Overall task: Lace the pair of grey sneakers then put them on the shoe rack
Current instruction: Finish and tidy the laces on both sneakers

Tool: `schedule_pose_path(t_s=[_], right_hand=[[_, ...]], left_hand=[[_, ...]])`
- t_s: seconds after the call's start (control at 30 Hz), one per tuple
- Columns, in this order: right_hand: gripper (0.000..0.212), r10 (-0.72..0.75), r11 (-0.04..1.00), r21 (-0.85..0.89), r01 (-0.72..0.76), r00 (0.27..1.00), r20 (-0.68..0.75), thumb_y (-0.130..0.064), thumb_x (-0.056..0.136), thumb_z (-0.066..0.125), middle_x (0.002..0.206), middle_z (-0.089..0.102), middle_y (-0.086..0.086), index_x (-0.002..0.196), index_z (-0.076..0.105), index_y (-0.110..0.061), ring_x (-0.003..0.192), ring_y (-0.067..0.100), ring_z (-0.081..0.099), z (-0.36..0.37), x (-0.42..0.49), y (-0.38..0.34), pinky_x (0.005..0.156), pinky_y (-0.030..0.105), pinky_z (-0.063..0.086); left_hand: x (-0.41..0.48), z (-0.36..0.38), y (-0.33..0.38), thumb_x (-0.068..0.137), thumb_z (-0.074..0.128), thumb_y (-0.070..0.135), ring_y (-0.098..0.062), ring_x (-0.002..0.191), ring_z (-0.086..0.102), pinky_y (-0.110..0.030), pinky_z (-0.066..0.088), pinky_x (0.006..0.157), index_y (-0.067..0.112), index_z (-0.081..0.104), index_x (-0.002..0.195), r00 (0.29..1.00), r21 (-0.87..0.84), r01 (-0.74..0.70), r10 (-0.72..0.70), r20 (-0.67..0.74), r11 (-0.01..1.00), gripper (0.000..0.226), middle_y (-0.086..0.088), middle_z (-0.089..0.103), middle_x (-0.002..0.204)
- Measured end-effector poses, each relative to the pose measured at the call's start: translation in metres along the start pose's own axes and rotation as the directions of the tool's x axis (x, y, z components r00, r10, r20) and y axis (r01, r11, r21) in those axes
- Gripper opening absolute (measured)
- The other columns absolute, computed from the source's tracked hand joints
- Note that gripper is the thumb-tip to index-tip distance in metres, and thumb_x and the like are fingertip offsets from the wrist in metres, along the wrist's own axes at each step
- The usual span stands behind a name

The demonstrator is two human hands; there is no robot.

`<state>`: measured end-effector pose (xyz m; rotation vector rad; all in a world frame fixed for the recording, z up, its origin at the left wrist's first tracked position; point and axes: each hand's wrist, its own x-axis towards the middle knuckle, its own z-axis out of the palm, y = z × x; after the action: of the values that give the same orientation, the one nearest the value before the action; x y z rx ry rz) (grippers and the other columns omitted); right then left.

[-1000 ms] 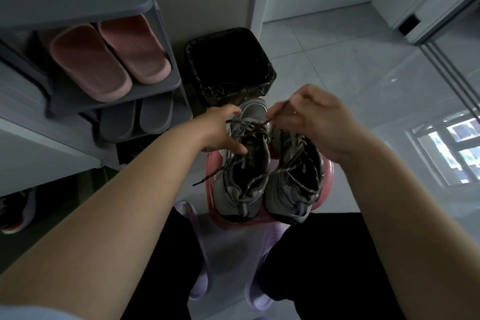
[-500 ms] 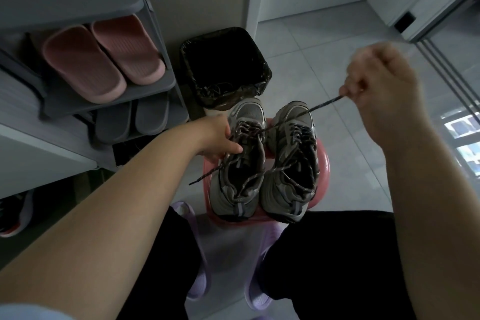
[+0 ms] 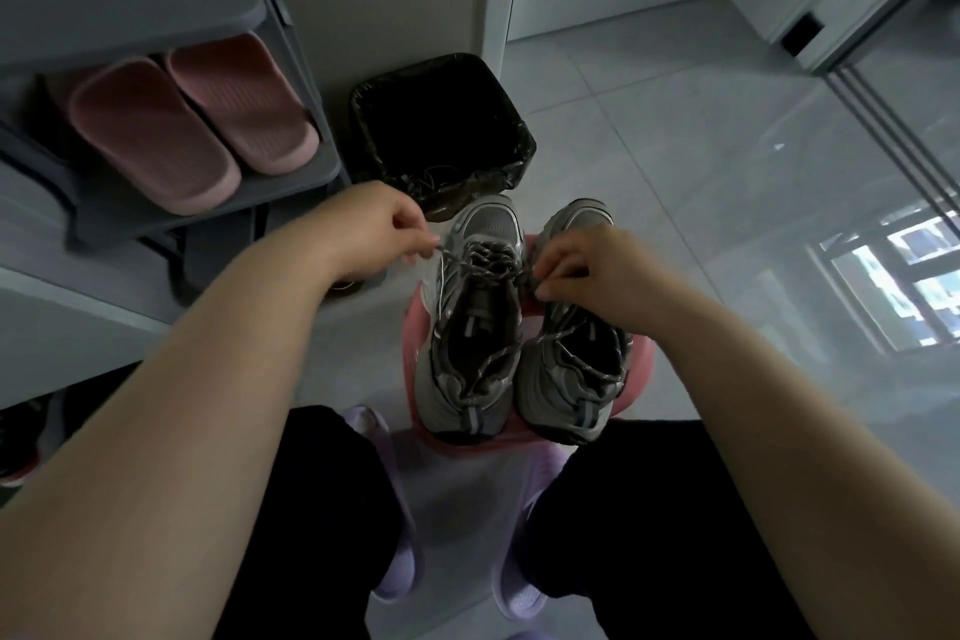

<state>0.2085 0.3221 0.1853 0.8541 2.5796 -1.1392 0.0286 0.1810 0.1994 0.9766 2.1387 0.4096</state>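
1. The fingers of the left hand [image 3: 382,229] pinch one end of the lace [image 3: 452,259]. The curled fingers of the right hand [image 3: 587,270] pinch it on the opposite side.
2. The grey sneakers [image 3: 467,343] stand side by side on a pink stool [image 3: 636,372].
3. Just beyond them is a bin [image 3: 441,130] with a black liner. Its contents are too dark to tell.
4. The shoe rack [image 3: 306,172], on the left, holds pink slippers [image 3: 192,130].

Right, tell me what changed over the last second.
The right hand, which had pulled the lace up and out to the right, came back down and now pinches it between the sneakers. The left hand left the sneaker's side and now pinches the lace's other end, which no longer trails loose. Both sneakers stayed on the pink stool; slippers and bin unchanged.
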Motion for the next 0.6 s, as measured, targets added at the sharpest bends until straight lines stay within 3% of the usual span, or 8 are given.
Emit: schedule_pose_path(t_s=[0.1,0.17,0.23,0.3,0.43,0.53,0.6], right_hand=[[0.019,0.029,0.997,0.072,-0.023,0.997,-0.071,-0.017,0.075,0.075,0.062,0.064,-0.014,0.065,0.065,-0.03,0.063,-0.002,0.059,0.007,0.004,0.004,0.068,0.02,0.047],[0.007,0.001,0.999,0.05,0.003,0.997,-0.078,-0.018,0.077,0.073,0.063,0.059,-0.016,0.072,0.07,-0.022,0.063,-0.002,0.054,0.01,0.005,0.005,0.062,0.01,0.041],[0.0,-0.011,1.0,0.017,0.012,0.997,-0.081,-0.018,0.078,0.072,0.063,0.056,-0.017,0.078,0.071,-0.018,0.062,-0.002,0.051,0.011,0.005,0.006,0.057,0.007,0.036],[0.001,-0.019,1.0,-0.009,0.018,0.996,-0.091,-0.018,0.079,0.071,0.066,0.055,-0.016,0.079,0.071,-0.018,0.064,0.001,0.051,0.013,0.005,0.007,0.059,0.012,0.037],[0.005,-0.026,1.0,0.0,0.026,0.993,-0.116,-0.02,0.079,0.071,0.07,0.056,-0.016,0.076,0.071,-0.024,0.071,0.008,0.056,0.02,0.007,0.007,0.065,0.017,0.041],[0.006,-0.052,0.999,-0.002,0.052,0.987,-0.154,-0.022,0.079,0.072,0.072,0.06,-0.015,0.083,0.076,-0.021,0.073,0.006,0.056,0.023,0.006,0.004,0.068,0.015,0.041],[0.009,-0.06,0.998,0.024,0.064,0.989,-0.138,-0.023,0.081,0.069,0.078,0.069,-0.008,0.085,0.077,-0.02,0.077,0.01,0.062,0.02,0.006,0.003,0.077,0.023,0.046]], left_hand=[[0.005,0.01,0.002,0.084,0.065,0.027,-0.024,0.106,0.053,-0.037,0.042,0.096,0.025,0.068,0.099,0.969,0.119,-0.023,0.051,-0.241,0.993,0.015,-0.002,0.059,0.105],[0.002,0.018,0.014,0.082,0.066,0.032,-0.026,0.109,0.047,-0.04,0.038,0.098,0.028,0.068,0.099,0.944,0.162,-0.107,0.151,-0.292,0.981,0.017,0.001,0.05,0.098],[-0.004,0.031,0.029,0.083,0.061,0.045,-0.023,0.105,0.043,-0.038,0.037,0.096,0.029,0.07,0.093,0.959,0.18,-0.128,0.168,-0.229,0.975,0.021,0.005,0.047,0.088],[-0.006,0.047,0.038,0.083,0.057,0.052,-0.023,0.107,0.041,-0.037,0.032,0.093,0.031,0.07,0.093,0.979,0.251,-0.094,0.136,-0.152,0.963,0.027,0.004,0.051,0.091],[-0.002,0.057,0.037,0.085,0.061,0.039,-0.026,0.119,0.035,-0.037,0.024,0.097,0.037,0.068,0.102,0.994,0.282,-0.055,0.079,-0.074,0.958,0.018,0.005,0.05,0.105],[-0.001,0.058,0.036,0.084,0.064,0.037,-0.025,0.119,0.035,-0.037,0.024,0.097,0.037,0.068,0.1,0.994,0.269,-0.047,0.072,-0.086,0.962,0.017,0.007,0.045,0.098],[-0.001,0.061,0.036,0.081,0.065,0.04,-0.025,0.119,0.036,-0.037,0.024,0.097,0.036,0.069,0.098,0.992,0.252,-0.043,0.071,-0.102,0.967,0.018,0.007,0.047,0.099]])
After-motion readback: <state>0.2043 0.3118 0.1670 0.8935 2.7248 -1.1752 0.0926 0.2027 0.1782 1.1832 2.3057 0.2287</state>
